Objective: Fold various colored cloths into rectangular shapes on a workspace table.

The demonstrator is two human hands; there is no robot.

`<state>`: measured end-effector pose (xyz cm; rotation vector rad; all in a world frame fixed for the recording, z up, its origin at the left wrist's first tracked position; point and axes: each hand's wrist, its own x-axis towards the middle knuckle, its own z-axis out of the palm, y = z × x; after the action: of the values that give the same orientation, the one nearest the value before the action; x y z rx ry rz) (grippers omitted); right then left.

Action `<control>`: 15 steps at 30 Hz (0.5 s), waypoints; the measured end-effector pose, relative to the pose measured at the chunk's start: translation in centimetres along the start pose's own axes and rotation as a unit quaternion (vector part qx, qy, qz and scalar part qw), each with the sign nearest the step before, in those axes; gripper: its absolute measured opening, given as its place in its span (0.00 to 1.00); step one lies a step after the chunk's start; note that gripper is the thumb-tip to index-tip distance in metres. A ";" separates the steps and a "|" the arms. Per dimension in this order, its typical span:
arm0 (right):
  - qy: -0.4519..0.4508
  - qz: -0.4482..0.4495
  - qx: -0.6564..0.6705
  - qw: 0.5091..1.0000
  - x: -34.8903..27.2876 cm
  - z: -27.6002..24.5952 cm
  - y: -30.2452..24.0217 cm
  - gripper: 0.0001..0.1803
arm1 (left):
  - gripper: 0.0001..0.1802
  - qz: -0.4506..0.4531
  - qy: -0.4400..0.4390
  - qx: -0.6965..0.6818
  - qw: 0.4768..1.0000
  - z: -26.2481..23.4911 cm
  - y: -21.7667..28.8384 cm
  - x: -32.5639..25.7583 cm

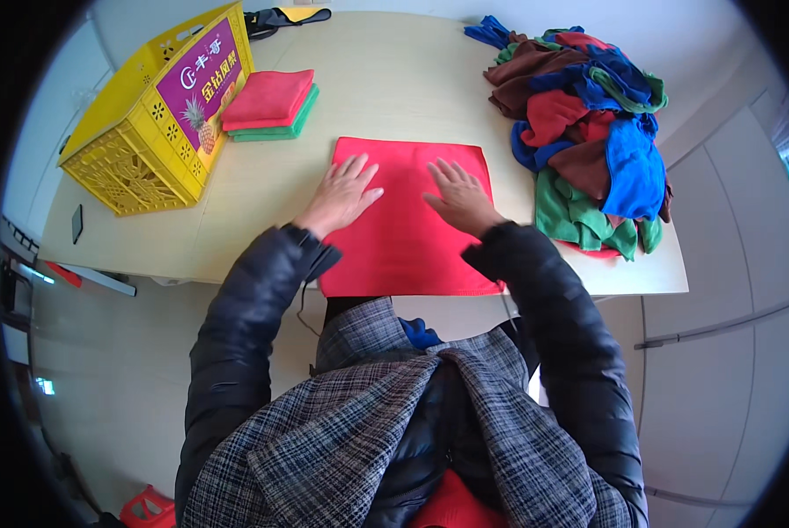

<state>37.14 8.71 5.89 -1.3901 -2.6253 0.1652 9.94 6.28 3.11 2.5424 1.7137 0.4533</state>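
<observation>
At the near edge of the table (192, 238), a red cloth (403, 233) is spread flat, its near hem lying just at the table's rim and its far edge reaching toward the middle of the top. The left hand (341, 195) is laid palm-down on the cloth's left part, fingers spread and extended; the right hand (458, 198) is laid flat on the right part, fingers likewise fanned out. Nothing is pinched or gripped by either hand; the cloth is only pressed against the surface.

The step in hand is judged to be the smoothing of the cloth. It would be done well if the palms were drawn outward from the middle toward the corners, so that wrinkles are pushed off the sides and the hems are kept straight. The near hem should be watched, since it could be dragged over the rim.

To the right, a heap of loose cloths (588, 132) in blue, brown, red and green is piled just beside the red cloth, so little room is left there. To the left, bare tabletop is open. Farther off on the left, a small stack of folded cloths (271, 104), red over green, is set beside a yellow crate (148, 132).
</observation>
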 end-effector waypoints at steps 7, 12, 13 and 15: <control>-0.037 0.051 -0.035 0.997 7.5 5.7 1.1 0.43 | 0.37 -0.057 0.009 0.046 0.997 4.6 -2.5 5.2; -0.010 0.119 -0.037 0.992 6.5 6.2 6.9 0.43 | 0.37 -0.058 -0.001 0.025 0.998 5.4 -2.8 4.9; 0.001 0.136 -0.030 0.990 6.3 5.9 7.8 0.44 | 0.37 -0.060 0.001 0.027 0.998 5.2 -3.0 4.9; 0.001 0.150 -0.034 0.988 5.7 5.5 9.1 0.44 | 0.37 -0.062 -0.002 0.030 0.998 5.1 -3.1 4.8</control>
<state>40.25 18.45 -0.57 -1.8004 -2.4263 0.1108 10.17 12.55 -1.34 2.4539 1.8977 0.3946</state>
